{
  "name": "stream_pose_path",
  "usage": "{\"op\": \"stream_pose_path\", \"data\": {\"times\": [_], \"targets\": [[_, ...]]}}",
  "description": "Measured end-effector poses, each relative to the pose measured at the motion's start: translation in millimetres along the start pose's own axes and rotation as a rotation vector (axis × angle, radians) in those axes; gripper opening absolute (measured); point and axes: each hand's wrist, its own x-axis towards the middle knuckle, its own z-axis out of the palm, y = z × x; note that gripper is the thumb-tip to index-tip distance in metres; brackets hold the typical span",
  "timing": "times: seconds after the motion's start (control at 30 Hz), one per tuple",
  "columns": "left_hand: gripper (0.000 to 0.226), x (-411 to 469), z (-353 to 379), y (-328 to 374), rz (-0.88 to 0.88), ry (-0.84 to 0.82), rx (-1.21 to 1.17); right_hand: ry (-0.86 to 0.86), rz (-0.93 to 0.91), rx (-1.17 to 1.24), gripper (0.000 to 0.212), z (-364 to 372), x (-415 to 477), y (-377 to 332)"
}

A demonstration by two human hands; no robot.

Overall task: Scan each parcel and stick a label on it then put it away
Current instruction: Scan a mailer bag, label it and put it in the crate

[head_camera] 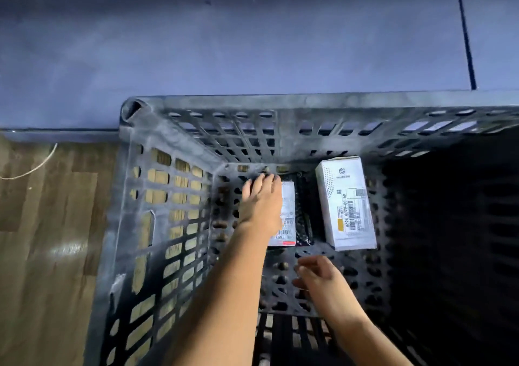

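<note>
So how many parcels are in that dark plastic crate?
2: a black plastic bag parcel under the left hand, and a white cardboard box right of it. The dark right of the crate may hide more.

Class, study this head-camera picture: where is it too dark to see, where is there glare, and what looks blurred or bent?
Head view: the crate rim bows with the wide-angle lens, and its right side sinks into shadow. Head view: a pale glare patch lies on the wooden floor. Head view: the right hand is slightly blurred; the white box is well lit.
</note>
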Motion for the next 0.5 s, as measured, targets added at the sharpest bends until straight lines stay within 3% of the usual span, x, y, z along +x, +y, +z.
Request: {"op": "stream_pose_path", "data": {"times": [0.07, 0.17, 0.33, 0.5], "targets": [[0.092, 0, 4, 0, -0.036, -0.001, 0.062, -0.008, 0.023, 0.005, 0.009, 2, 2, 0], [0.066, -6, -8, -1, -0.097, -0.043, 0.002, -0.02, 0.029, 0.001, 0.008, -2, -7, -7], [0.026, -63, -55, -5, -0.199, -0.134, -0.426, 0.025, 0.076, 0.04, 0.007, -12, -52, -21], [0.05, -160, -138, -21, -0.338, -0.104, -0.874, 0.007, 0.103, 0.103, 0.005, -16, -143, -56]]}}
